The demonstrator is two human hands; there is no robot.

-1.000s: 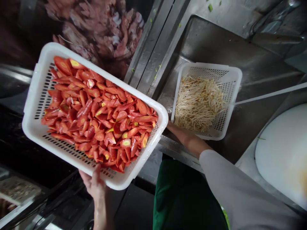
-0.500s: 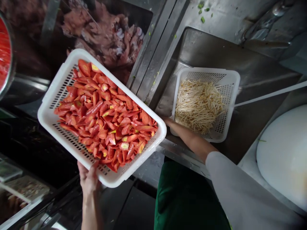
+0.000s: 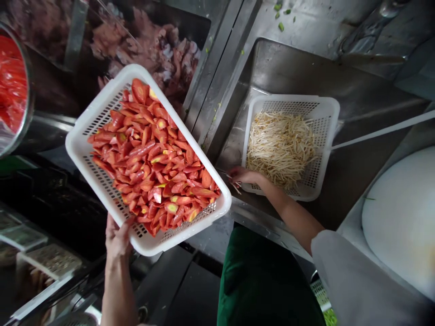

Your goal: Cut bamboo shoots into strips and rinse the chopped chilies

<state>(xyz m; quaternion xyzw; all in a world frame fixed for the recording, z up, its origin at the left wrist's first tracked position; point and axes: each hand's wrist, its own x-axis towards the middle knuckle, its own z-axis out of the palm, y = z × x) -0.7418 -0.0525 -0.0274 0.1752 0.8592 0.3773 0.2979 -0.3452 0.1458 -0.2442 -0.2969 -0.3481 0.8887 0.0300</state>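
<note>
My left hand [image 3: 118, 233] grips the lower-left rim of a white plastic basket [image 3: 81, 136], thumb over the edge and the other fingers mostly hidden beneath. Sliced carrots [image 3: 152, 163] fill much of this basket, which is held tilted. My right hand [image 3: 243, 175] is low in the sink, just left of a second white basket [image 3: 331, 136] holding bean sprouts [image 3: 278, 149]. Its fingers are bent together, and a few thin pale strands, looking like bean sprouts, stick out from them.
Around the second basket is a steel sink [image 3: 288, 68], with a thin water stream [image 3: 384, 136] running into that basket. Raw meat [image 3: 149, 50] lies in a neighbouring basin. A metal pot [image 3: 50, 122] stands left, a large white rounded container [image 3: 401, 222] right. Green scraps [image 3: 281, 26] dot the counter.
The carrot basket has shifted slightly right and upward at its left end, its near corner drawing back. My right hand, formerly hidden behind that corner, now shows with thin strands at its fingers.
</note>
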